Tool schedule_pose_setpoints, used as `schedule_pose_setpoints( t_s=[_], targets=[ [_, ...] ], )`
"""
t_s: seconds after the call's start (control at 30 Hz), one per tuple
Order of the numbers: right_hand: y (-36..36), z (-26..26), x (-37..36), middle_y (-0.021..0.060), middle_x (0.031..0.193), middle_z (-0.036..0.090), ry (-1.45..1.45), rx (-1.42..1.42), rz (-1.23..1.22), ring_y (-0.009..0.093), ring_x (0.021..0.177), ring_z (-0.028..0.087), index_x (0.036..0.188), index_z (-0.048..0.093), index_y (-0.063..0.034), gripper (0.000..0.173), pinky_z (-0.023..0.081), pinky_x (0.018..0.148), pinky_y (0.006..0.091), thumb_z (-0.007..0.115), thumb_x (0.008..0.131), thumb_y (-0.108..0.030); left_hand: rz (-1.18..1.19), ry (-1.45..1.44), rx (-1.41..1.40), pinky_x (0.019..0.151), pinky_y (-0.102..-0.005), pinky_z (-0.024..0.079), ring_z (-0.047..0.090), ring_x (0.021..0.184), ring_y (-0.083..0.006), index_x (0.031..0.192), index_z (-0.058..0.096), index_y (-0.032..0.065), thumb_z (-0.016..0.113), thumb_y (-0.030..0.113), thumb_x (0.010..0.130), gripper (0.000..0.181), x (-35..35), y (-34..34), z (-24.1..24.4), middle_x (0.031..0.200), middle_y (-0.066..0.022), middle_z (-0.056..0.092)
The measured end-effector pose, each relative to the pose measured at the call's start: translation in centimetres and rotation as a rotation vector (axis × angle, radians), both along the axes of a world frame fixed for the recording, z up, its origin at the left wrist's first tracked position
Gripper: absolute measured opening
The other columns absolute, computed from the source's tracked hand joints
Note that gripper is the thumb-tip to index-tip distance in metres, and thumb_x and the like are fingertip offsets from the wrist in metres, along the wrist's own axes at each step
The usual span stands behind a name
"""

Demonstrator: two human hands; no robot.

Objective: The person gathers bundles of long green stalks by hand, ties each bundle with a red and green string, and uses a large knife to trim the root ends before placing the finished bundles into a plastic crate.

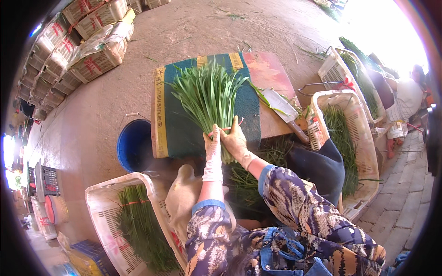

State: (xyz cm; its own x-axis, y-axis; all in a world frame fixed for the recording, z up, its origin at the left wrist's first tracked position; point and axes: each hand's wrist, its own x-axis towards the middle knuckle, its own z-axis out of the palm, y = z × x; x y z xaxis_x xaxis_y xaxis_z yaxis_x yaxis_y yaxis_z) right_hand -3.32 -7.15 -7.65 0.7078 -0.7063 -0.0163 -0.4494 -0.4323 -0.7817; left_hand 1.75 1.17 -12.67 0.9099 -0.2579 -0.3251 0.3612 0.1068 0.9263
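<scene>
A bunch of long green leafy stalks, like Chinese chives [210, 96], lies on a low board covered with a dark green mat [183, 138]. My left hand [212, 141], in a pale glove, grips the bunch near its stem end from the left. My right hand [236, 141], gloved too, holds it from the right, thumbs up. A reddish tie [226, 129] crosses the stems between the hands. A cleaver [279, 103] with a brown handle lies to the right on the board, with some loose leaves across its blade.
A blue bucket [134, 146] stands left of the board. White crates of greens stand at lower left [93, 200] and right [371, 155]. Loose greens [241, 183] lie below the board. Stacked crates [93, 62] line the upper left. Another person [407, 96] sits at far right.
</scene>
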Motion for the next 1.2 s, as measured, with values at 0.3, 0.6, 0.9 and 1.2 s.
schedule_pose_setpoints(
  t_s=[0.3, 0.6, 0.9, 1.2],
  targets=[
    [-7.0, 3.2, -0.6, 0.0084, 0.108, 0.064, -0.175, 1.277, 0.237, 0.015, 0.097, 0.060, 0.130, 0.051, -0.0006, 0.046, 0.049, 0.084, 0.0304, 0.068, 0.092, -0.021, -0.144, -0.215, 0.032, 0.098, -0.0334, 0.045, 0.055, 0.114, -0.0223, 0.144, 0.031, 0.0019, 0.091, 0.034, 0.067, 0.103, -1.5, -1.2, 2.1, 0.130, -0.0163, 0.055],
    [-6.0, 8.3, -2.2, 0.0074, 0.127, 0.056, -0.698, 0.626, 0.481, 0.015, 0.110, 0.056, 0.146, 0.032, -0.0031, 0.095, 0.048, 0.096, 0.0305, 0.088, 0.071, -0.017, -0.254, -0.664, -0.200, 0.099, -0.0352, 0.047, 0.055, 0.115, -0.0222, 0.141, 0.030, 0.0059, 0.091, 0.017, 0.065, 0.098, -1.7, -1.2, 8.5, 0.129, -0.0124, 0.053],
    [-11.6, 6.6, -6.9, 0.0077, 0.129, 0.056, 0.443, -0.288, 0.984, 0.023, 0.121, 0.052, 0.136, 0.044, -0.0025, 0.069, 0.042, 0.104, 0.0349, 0.078, 0.078, -0.021, -0.360, -0.207, -0.466, 0.089, -0.0433, 0.049, 0.059, 0.099, -0.0253, 0.120, 0.052, 0.0055, 0.064, 0.033, 0.091, 0.042, -0.4, 0.5, -2.5, 0.104, -0.0144, 0.060],
    [-12.9, 2.7, -2.5, 0.0086, 0.132, 0.054, 0.041, -0.106, 0.351, 0.024, 0.123, 0.050, 0.136, 0.045, -0.0032, 0.066, 0.040, 0.105, 0.0360, 0.072, 0.081, -0.025, -0.394, -0.805, 0.328, 0.084, -0.0377, 0.051, 0.062, 0.095, -0.0175, 0.106, 0.065, 0.0101, 0.078, 0.044, 0.077, 0.047, -2.4, -4.1, 1.4, 0.098, -0.0006, 0.067]
  ],
)
